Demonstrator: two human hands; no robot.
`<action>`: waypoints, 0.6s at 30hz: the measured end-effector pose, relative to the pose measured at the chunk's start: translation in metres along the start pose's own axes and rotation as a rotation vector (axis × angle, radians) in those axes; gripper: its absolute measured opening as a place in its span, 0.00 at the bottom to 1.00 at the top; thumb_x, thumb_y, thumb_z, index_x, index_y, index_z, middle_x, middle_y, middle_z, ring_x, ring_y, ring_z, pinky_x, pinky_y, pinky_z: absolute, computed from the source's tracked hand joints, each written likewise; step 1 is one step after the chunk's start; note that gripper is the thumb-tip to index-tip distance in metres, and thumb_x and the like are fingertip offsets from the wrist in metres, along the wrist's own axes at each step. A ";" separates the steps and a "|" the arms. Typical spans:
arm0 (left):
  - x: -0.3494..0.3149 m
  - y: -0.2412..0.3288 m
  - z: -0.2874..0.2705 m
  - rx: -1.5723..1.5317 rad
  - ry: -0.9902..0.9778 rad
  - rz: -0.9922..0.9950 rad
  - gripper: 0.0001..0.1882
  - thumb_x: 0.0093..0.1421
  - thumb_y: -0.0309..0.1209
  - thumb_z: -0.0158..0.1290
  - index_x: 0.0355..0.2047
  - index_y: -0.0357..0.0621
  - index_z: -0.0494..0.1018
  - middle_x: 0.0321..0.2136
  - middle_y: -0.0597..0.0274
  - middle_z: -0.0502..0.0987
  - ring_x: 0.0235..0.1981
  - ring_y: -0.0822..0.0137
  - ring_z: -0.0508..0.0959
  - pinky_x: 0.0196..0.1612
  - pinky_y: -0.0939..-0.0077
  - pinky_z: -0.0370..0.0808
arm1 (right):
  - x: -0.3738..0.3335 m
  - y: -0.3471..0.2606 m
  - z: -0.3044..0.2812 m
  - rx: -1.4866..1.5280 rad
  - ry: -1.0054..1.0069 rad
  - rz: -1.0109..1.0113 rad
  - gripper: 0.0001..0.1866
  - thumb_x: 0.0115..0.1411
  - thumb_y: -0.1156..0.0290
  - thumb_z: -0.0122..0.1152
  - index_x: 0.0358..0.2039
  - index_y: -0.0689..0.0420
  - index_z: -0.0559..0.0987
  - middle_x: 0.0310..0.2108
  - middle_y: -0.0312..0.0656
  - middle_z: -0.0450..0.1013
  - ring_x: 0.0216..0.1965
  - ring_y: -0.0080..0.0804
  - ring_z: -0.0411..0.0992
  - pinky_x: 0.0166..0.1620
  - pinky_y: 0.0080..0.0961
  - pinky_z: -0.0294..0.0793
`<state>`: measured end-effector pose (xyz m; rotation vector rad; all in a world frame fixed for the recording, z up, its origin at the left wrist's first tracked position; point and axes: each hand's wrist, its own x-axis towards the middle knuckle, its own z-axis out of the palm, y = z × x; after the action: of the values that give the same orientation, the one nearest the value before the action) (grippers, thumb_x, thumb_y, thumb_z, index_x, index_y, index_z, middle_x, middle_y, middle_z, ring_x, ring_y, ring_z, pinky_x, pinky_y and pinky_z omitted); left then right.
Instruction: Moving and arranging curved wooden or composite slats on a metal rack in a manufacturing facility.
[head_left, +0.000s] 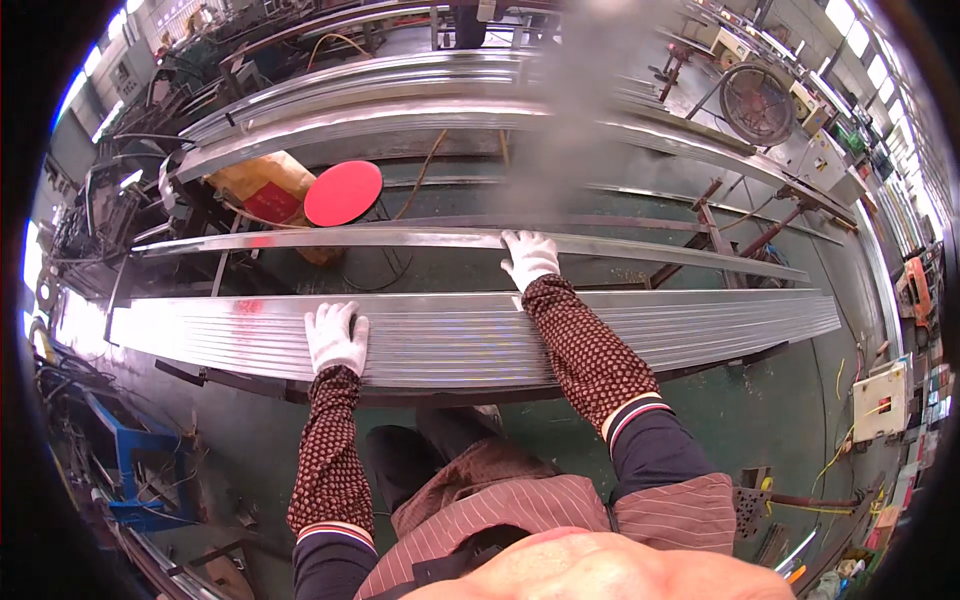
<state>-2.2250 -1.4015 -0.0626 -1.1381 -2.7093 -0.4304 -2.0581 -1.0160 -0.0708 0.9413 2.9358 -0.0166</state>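
Note:
My left hand, in a white glove, lies flat with fingers apart on a row of long silver metal profiles. These lie side by side across a rack in front of me. Farther off and to the right, my right hand, gloved too, has its fingers over a single long metal profile. A gap separates this one from the row. Its fingertips reach the far edge of the profile, and the underside of the grip is hidden. Reddish marks show on the left part of the row and on the single profile.
Beyond stands a round red stool beside a brown sack. More long profiles lie on a rack behind. A large fan is at the far right, a blue metal frame at the near left. A grey blur covers the upper middle.

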 end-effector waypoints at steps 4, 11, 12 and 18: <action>0.001 0.000 0.002 0.003 0.009 0.010 0.20 0.72 0.45 0.60 0.57 0.49 0.82 0.56 0.60 0.84 0.68 0.53 0.73 0.76 0.43 0.59 | -0.001 0.002 0.005 -0.004 0.061 0.018 0.34 0.66 0.48 0.75 0.69 0.41 0.76 0.62 0.39 0.78 0.65 0.42 0.76 0.64 0.46 0.78; 0.001 -0.003 0.007 0.014 0.044 0.018 0.19 0.71 0.45 0.59 0.56 0.49 0.83 0.56 0.59 0.84 0.67 0.53 0.74 0.76 0.43 0.59 | 0.001 0.003 0.011 -0.032 0.118 -0.014 0.32 0.65 0.49 0.76 0.66 0.43 0.77 0.57 0.40 0.80 0.62 0.42 0.77 0.63 0.45 0.78; 0.001 -0.003 0.007 0.013 0.043 0.019 0.19 0.71 0.45 0.59 0.56 0.49 0.83 0.56 0.59 0.84 0.67 0.53 0.74 0.76 0.43 0.59 | 0.001 0.004 0.012 -0.032 0.117 -0.013 0.32 0.65 0.49 0.76 0.66 0.43 0.77 0.57 0.40 0.80 0.62 0.42 0.77 0.63 0.45 0.78; 0.002 -0.004 0.006 0.004 0.025 0.011 0.20 0.71 0.45 0.60 0.56 0.49 0.83 0.57 0.60 0.84 0.67 0.53 0.74 0.77 0.42 0.58 | 0.000 0.003 0.014 -0.006 0.138 -0.016 0.31 0.65 0.49 0.76 0.65 0.45 0.77 0.56 0.41 0.80 0.62 0.43 0.77 0.63 0.45 0.78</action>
<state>-2.2289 -1.4007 -0.0688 -1.1379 -2.6801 -0.4352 -2.0557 -1.0133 -0.0852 0.9544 3.0668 0.0582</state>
